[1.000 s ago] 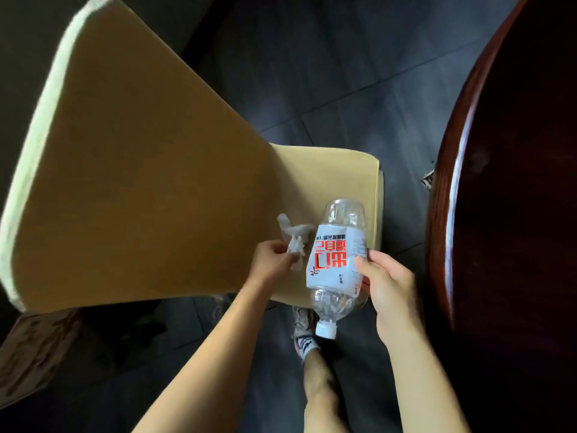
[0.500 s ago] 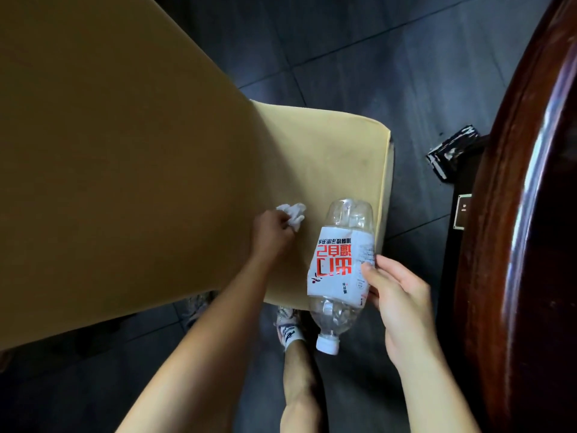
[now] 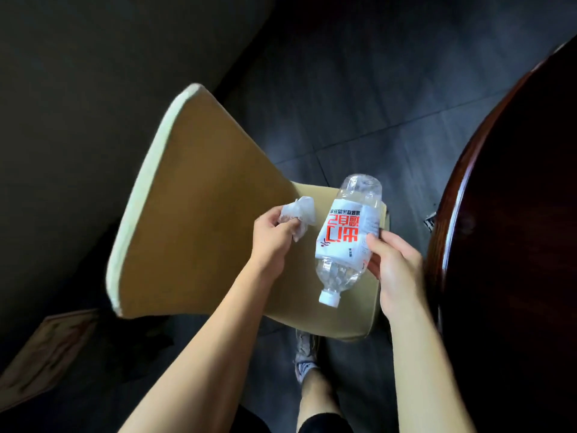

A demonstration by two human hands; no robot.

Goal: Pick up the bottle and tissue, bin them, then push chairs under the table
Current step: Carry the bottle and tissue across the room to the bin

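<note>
Both pickups look done: the left hand (image 3: 270,237) pinches the crumpled tissue (image 3: 298,214) and the right hand (image 3: 395,264) grips the clear water bottle (image 3: 348,235), cap down, above the tan chair (image 3: 193,214), so next comes finding a bin, none visible.

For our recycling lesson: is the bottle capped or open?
Capped: the bottle has a white cap on its neck.

I saw the table (image 3: 515,260) cut off at the right edge. Most fingers of my right hand (image 3: 396,267) hid behind the bottle (image 3: 346,232), and my left hand (image 3: 271,242) half-buried the tissue (image 3: 301,209).
</note>
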